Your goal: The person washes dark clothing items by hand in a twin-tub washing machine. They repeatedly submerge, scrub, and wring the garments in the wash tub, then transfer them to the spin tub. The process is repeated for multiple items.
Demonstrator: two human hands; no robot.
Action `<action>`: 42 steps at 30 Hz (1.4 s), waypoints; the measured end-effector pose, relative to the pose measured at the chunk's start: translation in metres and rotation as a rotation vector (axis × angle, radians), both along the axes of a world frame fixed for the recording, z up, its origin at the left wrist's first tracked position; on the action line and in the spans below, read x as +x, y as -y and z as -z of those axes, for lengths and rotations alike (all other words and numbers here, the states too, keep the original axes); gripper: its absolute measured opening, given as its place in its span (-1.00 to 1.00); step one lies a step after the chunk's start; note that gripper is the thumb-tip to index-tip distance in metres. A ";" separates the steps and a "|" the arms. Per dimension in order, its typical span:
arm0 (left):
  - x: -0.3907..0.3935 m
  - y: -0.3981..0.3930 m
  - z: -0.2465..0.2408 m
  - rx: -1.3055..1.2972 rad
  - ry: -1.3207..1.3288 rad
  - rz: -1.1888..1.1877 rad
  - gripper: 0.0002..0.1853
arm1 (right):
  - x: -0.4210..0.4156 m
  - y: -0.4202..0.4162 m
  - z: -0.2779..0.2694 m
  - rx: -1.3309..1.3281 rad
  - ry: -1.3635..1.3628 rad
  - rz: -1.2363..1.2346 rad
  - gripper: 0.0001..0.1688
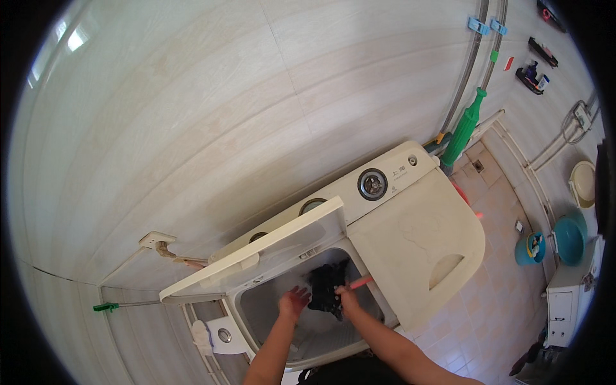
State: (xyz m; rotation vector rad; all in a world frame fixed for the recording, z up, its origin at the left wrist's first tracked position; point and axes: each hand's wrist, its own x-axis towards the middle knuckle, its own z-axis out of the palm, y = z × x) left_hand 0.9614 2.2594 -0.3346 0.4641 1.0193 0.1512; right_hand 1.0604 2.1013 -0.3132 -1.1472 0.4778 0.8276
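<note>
A cream twin-tub washing machine stands against the wall, its left lid raised over the wash tub. Inside the tub, dark wet-looking cloth lies between my hands. My left hand is at the cloth's left side, fingers apart, holding nothing that shows. At the cloth's right edge is my right hand, its fingers curled around the end of a pink handle. Whether these fingers also grip the cloth is unclear. The handle's far part reaches the tub's right rim.
Right of the machine, a green mop wringer sleeve and poles lean on the wall. Farther right are a blue bucket, a teal basin and a white cabinet. A wall socket is at left.
</note>
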 end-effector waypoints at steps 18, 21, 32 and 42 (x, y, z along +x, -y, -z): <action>0.051 0.067 -0.028 0.486 -0.275 0.405 -0.72 | -0.017 0.012 -0.029 -0.469 0.662 -0.293 -0.60; 0.057 0.065 -0.053 0.993 -0.233 0.713 -0.67 | -0.017 0.019 0.020 -0.202 0.161 -0.162 -0.55; 0.038 0.047 -0.139 0.798 0.048 0.939 -0.55 | -0.006 0.015 0.070 0.105 -0.301 -0.076 -0.19; 0.009 0.029 -0.172 0.635 0.176 0.794 -0.42 | -0.008 0.013 0.070 0.510 -0.462 0.137 -0.47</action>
